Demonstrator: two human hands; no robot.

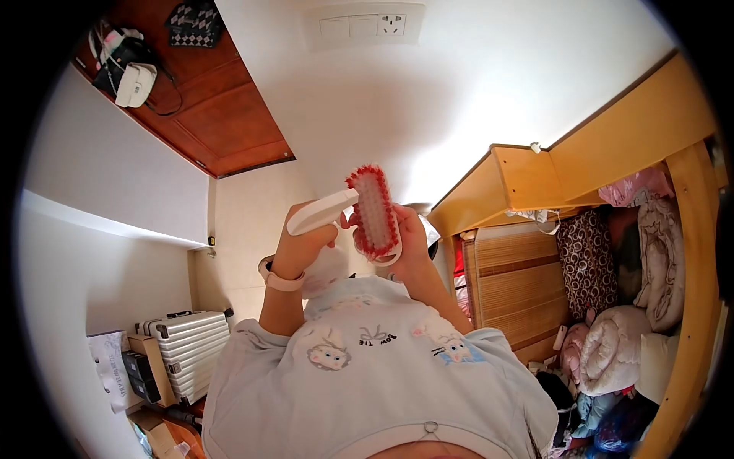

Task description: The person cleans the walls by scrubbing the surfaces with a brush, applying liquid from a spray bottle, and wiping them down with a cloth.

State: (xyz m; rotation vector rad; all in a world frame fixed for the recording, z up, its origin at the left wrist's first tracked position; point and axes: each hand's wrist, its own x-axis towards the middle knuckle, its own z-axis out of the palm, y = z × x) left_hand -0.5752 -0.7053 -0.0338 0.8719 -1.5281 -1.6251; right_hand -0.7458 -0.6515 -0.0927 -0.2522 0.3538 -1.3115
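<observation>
In front of my chest I hold a scrub brush (375, 214) with its bristles toward me. Pale, translucent bristles fill its middle and red ones run around the edge. My right hand (414, 239) is closed around the brush's right side, where a white rim shows low down. My left hand (304, 246), with a pink-banded watch on the wrist, is closed on a white handle (323, 213). The handle's upper end meets the brush's left edge; whether the two are joined I cannot tell. Fingers behind the brush are partly hidden.
A white wall with a socket panel (372, 27) is ahead. At left are a red-brown door (222, 115) with hanging bags and a silver suitcase (195, 352). On the right, a wooden bed frame (527, 180) holds a mat (516, 268) and bedding (615, 348).
</observation>
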